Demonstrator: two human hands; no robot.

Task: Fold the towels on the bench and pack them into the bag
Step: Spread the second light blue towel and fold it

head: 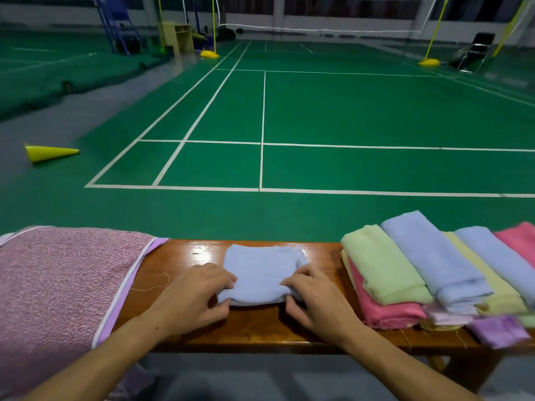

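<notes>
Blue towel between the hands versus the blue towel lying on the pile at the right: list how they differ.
The blue towel between the hands is folded into a compact square; the pile's blue towel is a long strip. The first lies flat on the bare bench, gripped by the left hand and right hand; the second rests untouched across other towels. Both are the same pale blue.

Both hands, left hand [192, 296] and right hand [317, 299], grip the folded blue towel [262, 270].
</notes>
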